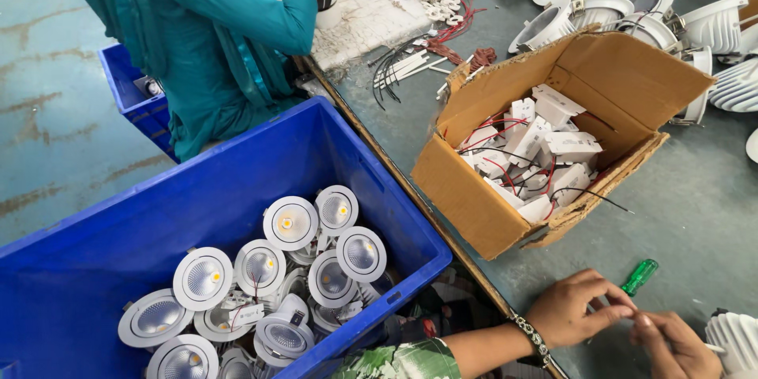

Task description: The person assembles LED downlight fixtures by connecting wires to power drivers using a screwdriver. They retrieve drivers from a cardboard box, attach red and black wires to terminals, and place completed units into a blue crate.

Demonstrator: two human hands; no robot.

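— Where were the person's own hands?

— Both sat at about five o'clock, on the grey-green worktable (695, 189). The left hand (580, 308), a beaded bracelet at its wrist, had its fingers curled narrow, the tips pinching towards the right hand (671, 343). The right hand's fingers met them there; whatever small part lay between them was too tiny to make out.

— And what lay nearest?

— A green-handled screwdriver (639, 276) lay on the table just beside the left hand, at its one o'clock. A white finned lamp housing (734, 339) sat just beside the right hand, at its three o'clock.

— The rest?

— An open brown cardboard box (474, 197) of white driver units with red and black wires stood at twelve o'clock from the hands. A large blue plastic crate (158, 221) of round white recessed lamps filled the nine o'clock side. At eleven o'clock another person in a teal garment (213, 24) worked at the table's far end, and loose white lamp housings (600, 8) lay at one o'clock.
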